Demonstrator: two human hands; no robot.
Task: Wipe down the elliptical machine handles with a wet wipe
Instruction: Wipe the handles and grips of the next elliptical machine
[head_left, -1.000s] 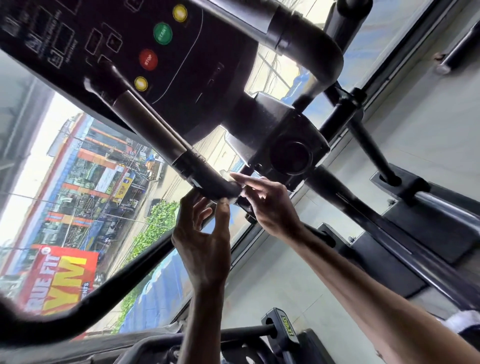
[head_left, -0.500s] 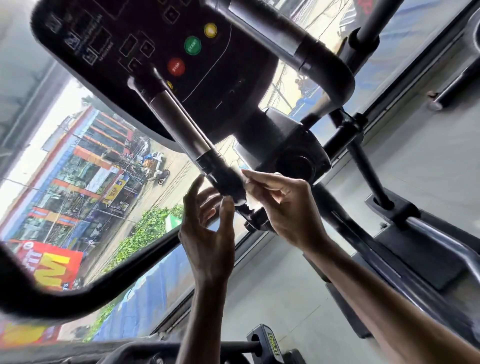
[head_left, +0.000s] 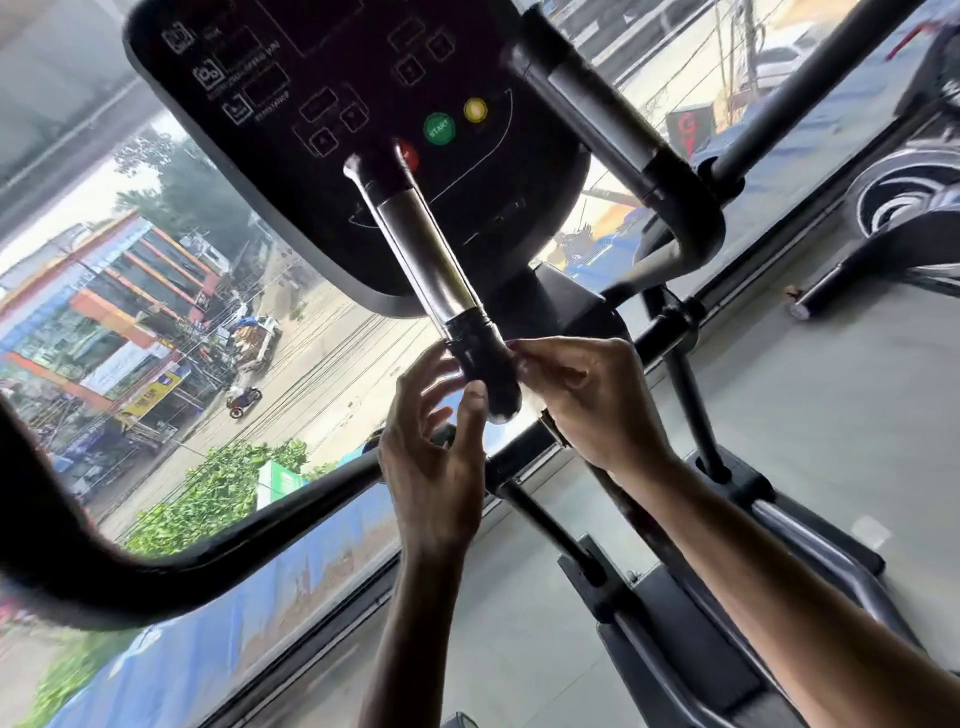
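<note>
**Under the console, two hands are meeting at the end of a handle**

Just below the dark console (head_left: 363, 104), a short handle (head_left: 431, 260) is slanting down toward the viewer, its shiny metal middle giving way to a black rubber end. Both hands are meeting at that end, which suggests it is the part being cleaned now. The left hand (head_left: 431, 467) is reaching up from below with fingers spread and loose, gripping nothing. Its thumb is lying straight against the rubber, probably steadying it or getting ready to take the cloth round the far side. The right hand (head_left: 592, 400) is coming in from the right with fingertips drawn together against the rubber, pinching what is most likely the wet wipe (head_left: 522, 371).

That wipe is hard to make out. Only a thin, pale patch is showing between those fingertips and the handle, and light from the window (head_left: 311, 364) behind is washing it out, so how far it is wrapping round cannot be told. A second handle (head_left: 608, 119) at upper right and a thick curved bar (head_left: 130, 592) at lower left are both running out of view, the bar blurred. Whether either is wiped yet is not showing.
</note>
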